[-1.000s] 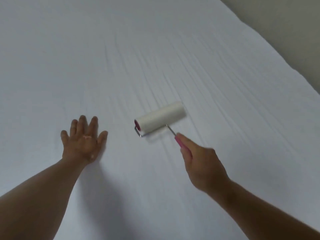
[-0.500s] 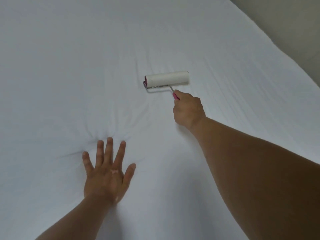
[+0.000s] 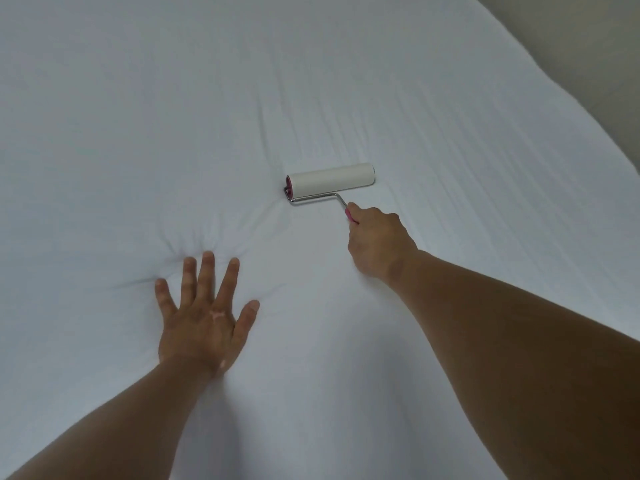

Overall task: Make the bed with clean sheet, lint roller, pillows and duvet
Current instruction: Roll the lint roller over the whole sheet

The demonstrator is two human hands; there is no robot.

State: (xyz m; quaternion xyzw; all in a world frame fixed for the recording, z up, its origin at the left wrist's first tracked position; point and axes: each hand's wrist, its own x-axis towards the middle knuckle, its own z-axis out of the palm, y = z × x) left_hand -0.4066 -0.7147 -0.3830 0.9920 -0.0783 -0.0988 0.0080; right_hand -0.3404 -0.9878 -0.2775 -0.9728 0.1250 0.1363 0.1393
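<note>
A white sheet (image 3: pixel 138 116) covers the bed and fills nearly the whole view. The lint roller (image 3: pixel 330 180) lies with its white roll flat on the sheet near the middle, on a bent metal rod with a pink handle. My right hand (image 3: pixel 377 242) grips that handle, just below and right of the roll. My left hand (image 3: pixel 204 313) presses flat on the sheet at the lower left, fingers spread, and the fabric dimples and creases around the fingertips.
The bed's right edge (image 3: pixel 554 98) runs diagonally from the top to the right side. Beyond it is a beige wall or floor (image 3: pixel 595 46). Fine creases run across the sheet to the right of the roller.
The roller went away from me over the sheet, then came back slightly toward me. My left hand has stayed pressed flat on the sheet.
</note>
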